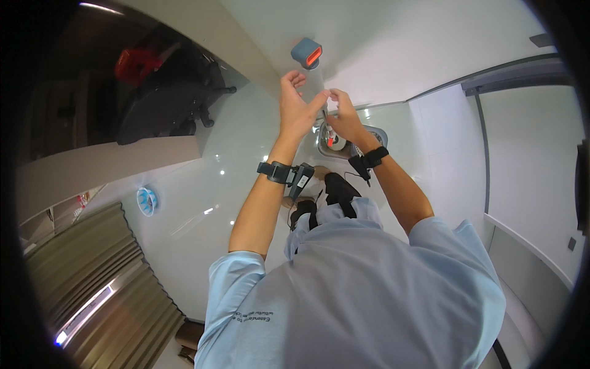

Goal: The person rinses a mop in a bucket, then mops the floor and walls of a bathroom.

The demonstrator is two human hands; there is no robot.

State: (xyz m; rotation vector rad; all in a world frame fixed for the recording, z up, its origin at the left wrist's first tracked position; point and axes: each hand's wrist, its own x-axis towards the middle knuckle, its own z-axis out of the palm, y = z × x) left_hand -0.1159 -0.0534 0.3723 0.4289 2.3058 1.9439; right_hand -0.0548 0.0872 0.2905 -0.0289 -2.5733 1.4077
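A slim pale pole (316, 80) stands in front of me, and it looks like a mop handle. At its top is a blue-grey loop grip (306, 52) with an orange inside. My left hand (298, 104) is at the pole's left side, fingers spread and curved, thumb tip against the pole. From the right, my right hand (346, 117) closes its fingers on the pole, close to the left thumb. The lower end, with an orange part (330, 142), reaches down over a grey oval bucket (382, 133) on the floor. My forearms hide part of the bucket.
A pale wall (381, 49) rises just beyond the pole. To the left are a black wheeled chair (175, 92), a desk edge (141, 161) and a blue-and-white round bin (147, 201). A pleated curtain (104, 270) hangs lower left; a sliding door (531, 160) is at right.
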